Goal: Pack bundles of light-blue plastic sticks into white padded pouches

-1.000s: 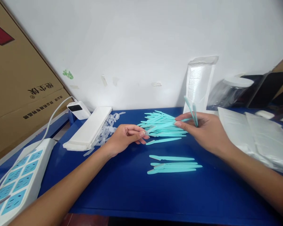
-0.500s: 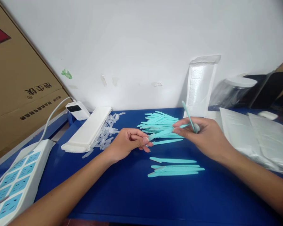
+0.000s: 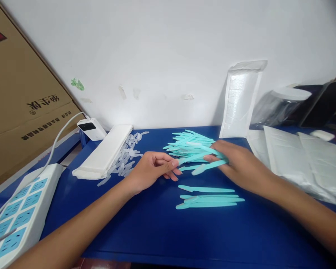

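My left hand [image 3: 152,170] pinches the pale blade end of a turquoise eyebrow razor [image 3: 193,157] between thumb and fingertips. At its other end that razor reaches my right hand [image 3: 240,160], which is closed around its handle. A second razor [image 3: 210,166], its end covered by a translucent cap, also sticks out from my right fingers, pointing left. Behind both hands lies a heap of turquoise razors [image 3: 184,140]. Nearer to me, several razors [image 3: 212,200] lie side by side on the blue table [image 3: 145,231]. Small translucent blade caps [image 3: 124,158] are scattered left of my left hand.
A white flat box [image 3: 103,151] lies beside the caps, with a white power bank [image 3: 92,129] behind it. At left are a power strip [image 3: 19,209] and a cardboard box [image 3: 22,86]. Bubble mailers [image 3: 294,157] lie at right; another pouch [image 3: 240,101] leans on the wall.
The capped razor in my right hand has swung from pointing upright to pointing left and down. My right hand has turned over somewhat; my left hand stays almost where it was.
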Action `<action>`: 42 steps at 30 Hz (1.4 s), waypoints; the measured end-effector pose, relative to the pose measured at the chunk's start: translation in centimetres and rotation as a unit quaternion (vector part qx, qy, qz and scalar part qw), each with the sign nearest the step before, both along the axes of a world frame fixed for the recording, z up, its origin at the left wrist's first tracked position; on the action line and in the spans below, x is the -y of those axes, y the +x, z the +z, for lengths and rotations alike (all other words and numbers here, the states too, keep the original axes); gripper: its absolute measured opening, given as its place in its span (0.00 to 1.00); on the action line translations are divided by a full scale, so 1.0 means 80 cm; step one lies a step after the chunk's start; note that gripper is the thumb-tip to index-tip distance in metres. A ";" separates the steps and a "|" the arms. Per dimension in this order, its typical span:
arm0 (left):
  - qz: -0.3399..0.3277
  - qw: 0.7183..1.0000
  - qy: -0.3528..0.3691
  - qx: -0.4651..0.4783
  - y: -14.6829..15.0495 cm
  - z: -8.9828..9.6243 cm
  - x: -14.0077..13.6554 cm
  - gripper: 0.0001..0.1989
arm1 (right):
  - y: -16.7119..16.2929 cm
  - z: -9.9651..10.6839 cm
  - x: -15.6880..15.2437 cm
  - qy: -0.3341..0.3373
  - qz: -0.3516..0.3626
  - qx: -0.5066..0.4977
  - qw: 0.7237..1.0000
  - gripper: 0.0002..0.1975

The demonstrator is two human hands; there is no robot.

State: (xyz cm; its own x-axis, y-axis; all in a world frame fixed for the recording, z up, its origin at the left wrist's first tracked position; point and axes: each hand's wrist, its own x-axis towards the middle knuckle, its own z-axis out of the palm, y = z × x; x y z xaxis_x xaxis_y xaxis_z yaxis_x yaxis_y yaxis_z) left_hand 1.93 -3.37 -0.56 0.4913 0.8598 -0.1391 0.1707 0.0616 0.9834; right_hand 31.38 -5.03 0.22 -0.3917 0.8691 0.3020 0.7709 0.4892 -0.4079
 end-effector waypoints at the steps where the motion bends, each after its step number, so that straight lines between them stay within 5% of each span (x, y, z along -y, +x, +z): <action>1: 0.001 1.000 0.000 -0.003 0.000 0.001 0.000 0.20 | 0.001 -0.001 -0.001 0.007 0.004 0.022 1.000 0.13; 4: 0.008 1.000 0.005 -0.008 0.001 0.001 0.000 0.23 | 0.006 -0.004 -0.002 0.017 0.021 0.096 0.995 0.09; 12: -0.046 0.999 0.025 -0.003 0.006 -0.003 0.005 0.20 | -0.012 -0.011 0.006 0.032 0.061 0.193 0.979 0.15; 18: -0.037 0.998 0.052 -0.007 0.014 -0.001 0.013 0.21 | -0.025 -0.009 0.017 0.014 0.091 0.106 0.990 0.10; 21: 0.019 0.989 0.143 -0.023 0.011 0.004 0.019 0.23 | -0.020 -0.011 0.016 -0.028 0.080 0.080 0.993 0.09; 24: 0.024 0.949 0.313 -0.038 0.011 0.008 0.029 0.37 | -0.017 -0.013 0.012 -0.045 0.054 0.111 0.991 0.08; 27: -0.021 0.886 0.456 -0.084 0.019 0.006 0.042 0.37 | -0.022 -0.013 0.012 -0.041 0.021 0.151 0.988 0.07; 33: -0.053 0.804 0.574 -0.146 0.031 0.001 0.046 0.33 | -0.040 -0.006 0.027 -0.036 0.048 0.140 0.988 0.12; 37: -0.027 0.812 0.562 -0.157 0.024 0.000 0.034 0.29 | -0.047 -0.006 0.033 -0.014 0.059 0.150 0.987 0.06; 42: -0.058 0.847 0.498 -0.174 0.020 -0.005 0.028 0.27 | -0.048 -0.012 0.035 0.042 0.091 0.129 0.987 0.18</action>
State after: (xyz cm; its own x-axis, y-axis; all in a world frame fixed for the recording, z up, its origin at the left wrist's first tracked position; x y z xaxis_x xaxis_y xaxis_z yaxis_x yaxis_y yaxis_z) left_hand 3.55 -5.63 -0.97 0.6593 0.5842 0.4734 0.4093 -0.8069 0.4259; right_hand 27.54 -7.86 -0.71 -0.6125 0.7532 0.2399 0.7396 0.6532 -0.1623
